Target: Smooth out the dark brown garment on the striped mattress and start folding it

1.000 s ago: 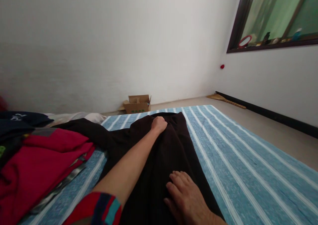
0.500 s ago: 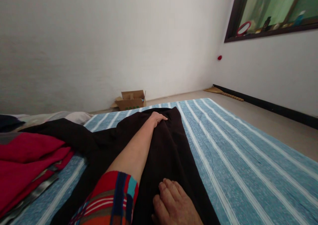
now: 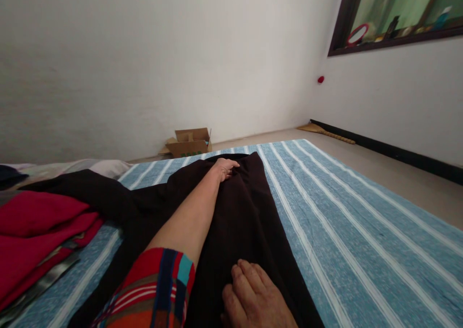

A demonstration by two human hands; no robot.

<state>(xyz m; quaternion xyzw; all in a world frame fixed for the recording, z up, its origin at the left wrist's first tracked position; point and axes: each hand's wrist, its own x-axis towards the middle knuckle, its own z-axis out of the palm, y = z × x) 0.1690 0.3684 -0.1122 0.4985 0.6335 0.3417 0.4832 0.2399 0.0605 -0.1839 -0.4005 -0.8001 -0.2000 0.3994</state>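
Note:
A dark brown garment (image 3: 249,222) lies spread lengthwise on a blue sheet with white stripes (image 3: 361,241). My left hand (image 3: 226,167) reaches out to the garment's far end, fingers curled into the cloth near its top edge. My right hand (image 3: 255,301) rests flat on the near part of the garment, fingers stretched out and together. My left arm wears a red, blue and teal striped sleeve (image 3: 155,289).
Red clothes (image 3: 39,241) lie piled at the left, with a dark garment and pale cloth behind them. An open cardboard box (image 3: 190,142) stands on the floor by the white wall. A broom (image 3: 325,134) lies along the right wall under a window.
The view has shifted right and down a little, so the red pile sits further left. My left hand has loosened from a tight fist to curled fingers. My right hand stays put.

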